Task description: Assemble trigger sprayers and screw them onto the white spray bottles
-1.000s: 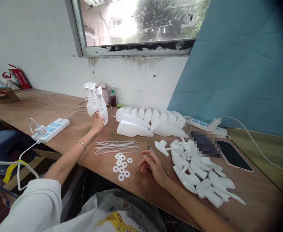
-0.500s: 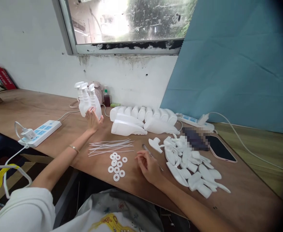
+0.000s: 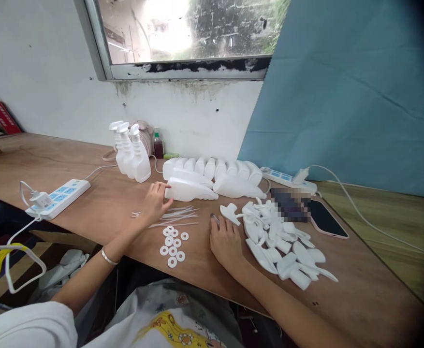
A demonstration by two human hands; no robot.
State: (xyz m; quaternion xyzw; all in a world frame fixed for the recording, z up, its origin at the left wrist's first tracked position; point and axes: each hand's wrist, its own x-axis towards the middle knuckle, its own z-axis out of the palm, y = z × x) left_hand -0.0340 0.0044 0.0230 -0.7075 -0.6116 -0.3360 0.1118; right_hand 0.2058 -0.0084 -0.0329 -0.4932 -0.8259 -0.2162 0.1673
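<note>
My left hand point(image 3: 154, 204) hovers over the ends of thin white tubes point(image 3: 184, 215). Its fingers and thumb are apart, and the index fingertip is at the base of a white bottle point(image 3: 188, 190) lying on its side; whether it touches I cannot tell. Palm down on the table, my right hand point(image 3: 226, 243) has its fingers over a slim metallic pen-like tool point(image 3: 214, 218), mostly hidden beneath. Between the hands lie several white ring washers point(image 3: 172, 240). White spray trigger heads point(image 3: 262, 224) are heaped right of my right hand. Three white spray bottles point(image 3: 141, 162) with heads stand at back left.
More white bottles point(image 3: 210, 167) lie in a row near the wall. A phone point(image 3: 328, 220) rests at the right, by a power strip point(image 3: 287, 180). Another power strip point(image 3: 61, 197) with cables is at left. A small dark-red bottle point(image 3: 158, 146) stands behind.
My left hand has left the standing spray bottles and moved right and nearer, to the lying bottle. My right hand has turned palm down over the pen-like tool.
</note>
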